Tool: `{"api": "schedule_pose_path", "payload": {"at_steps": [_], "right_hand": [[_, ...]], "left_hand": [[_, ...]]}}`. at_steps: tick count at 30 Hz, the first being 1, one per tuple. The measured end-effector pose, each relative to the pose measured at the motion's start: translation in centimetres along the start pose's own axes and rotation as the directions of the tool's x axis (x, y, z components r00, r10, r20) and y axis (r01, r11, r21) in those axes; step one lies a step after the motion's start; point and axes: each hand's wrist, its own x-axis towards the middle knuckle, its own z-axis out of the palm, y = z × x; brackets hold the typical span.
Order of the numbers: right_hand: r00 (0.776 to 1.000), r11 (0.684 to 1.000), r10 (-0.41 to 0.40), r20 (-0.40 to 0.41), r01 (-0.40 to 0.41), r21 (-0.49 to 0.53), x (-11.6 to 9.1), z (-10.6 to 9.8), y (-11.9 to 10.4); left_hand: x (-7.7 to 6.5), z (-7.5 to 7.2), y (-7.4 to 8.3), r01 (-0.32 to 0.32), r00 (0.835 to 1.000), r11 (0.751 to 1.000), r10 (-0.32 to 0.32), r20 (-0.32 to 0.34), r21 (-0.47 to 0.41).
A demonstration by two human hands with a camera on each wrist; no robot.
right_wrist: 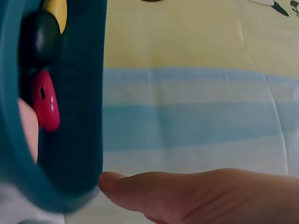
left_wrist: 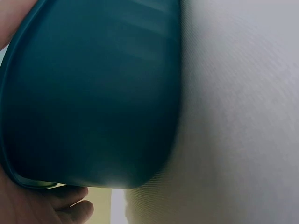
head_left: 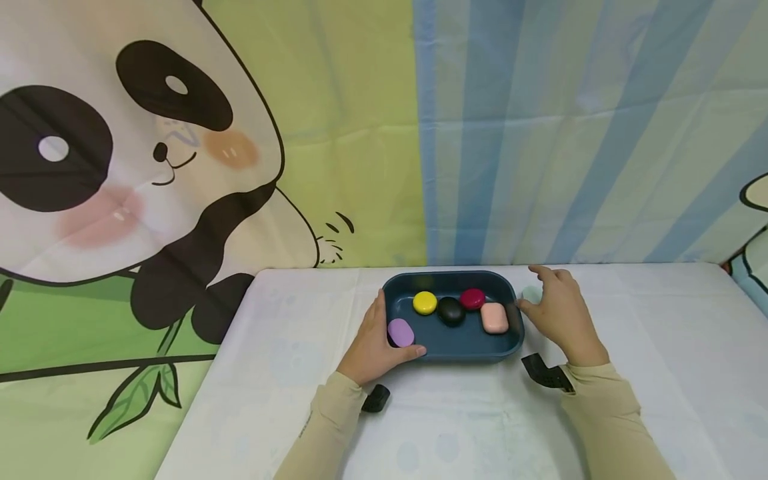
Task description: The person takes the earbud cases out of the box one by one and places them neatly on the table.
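A dark blue rectangular tray (head_left: 453, 353) with rounded corners sits on the table. My left hand (head_left: 375, 343) grips its left end, thumb over the front rim and fingers along the side. In the left wrist view the tray's outer wall (left_wrist: 93, 93) fills much of the picture. Beside the right end is my right hand (head_left: 558, 310), thumb at the rim and fingers apart from it; whether the thumb touches is unclear. Inside lie smooth rounded pieces: yellow (head_left: 425, 303), black (head_left: 451, 311), dark red (head_left: 473, 299), pink (head_left: 495, 319) and purple (head_left: 401, 333).
A white cloth (head_left: 456, 427) covers the table under the tray. Behind its back edge hangs a printed curtain (head_left: 360, 133) with a panda and blue stripes. Black straps (head_left: 546, 373) show at both wrists, below beige sleeves.
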Motion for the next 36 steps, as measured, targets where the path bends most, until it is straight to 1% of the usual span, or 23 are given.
{"api": "schedule_pose_path", "payload": {"at_steps": [2,5,9,12,18,20,24,29,32,36], "right_hand": [[1.000,1.000,-0.024,0.013,0.024,0.012,-0.1,0.2,-0.8],[0.998,0.999,-0.041,0.044,0.040,0.034,-0.2,0.7,-2.0],[0.993,0.996,-0.071,0.093,0.064,0.067,-0.3,1.8,-3.5],[0.986,0.992,-0.109,0.125,0.099,0.082,-0.3,2.7,-4.6],[0.969,0.979,-0.204,0.137,0.199,0.051,-0.4,4.5,-6.6],[0.962,0.974,-0.227,0.152,0.224,0.037,-0.5,5.1,-7.2],[0.940,0.963,-0.268,0.210,0.261,0.063,-0.6,6.5,-8.2],[0.918,0.962,-0.274,0.287,0.260,0.085,-0.4,8.1,-9.0],[0.905,0.957,-0.291,0.310,0.273,0.099,-0.1,8.9,-9.3],[0.877,0.938,-0.346,0.333,0.316,0.141,0.3,9.7,-9.6]], "left_hand": [[0.0,-0.1,0.1,0.002,1.000,1.000,-0.002,0.004,-0.007],[0.1,-0.1,0.2,0.004,1.000,1.000,-0.004,0.008,-0.013],[0.1,-0.1,0.3,0.010,1.000,1.000,-0.010,0.013,-0.013],[0.1,-0.2,0.3,0.017,1.000,1.000,-0.017,0.023,-0.018],[0.1,-0.2,0.2,0.016,0.999,0.999,-0.014,0.037,-0.049],[0.1,-0.3,0.1,0.013,0.999,0.998,-0.010,0.043,-0.060],[0.0,-0.3,-0.1,0.020,0.998,0.996,-0.014,0.067,-0.085],[0.0,-0.3,-0.3,0.038,0.994,0.993,-0.026,0.106,-0.109],[0.1,-0.4,-0.3,0.048,0.992,0.992,-0.033,0.122,-0.121],[0.1,-0.5,-0.4,0.035,0.991,0.990,-0.017,0.132,-0.136]]}}
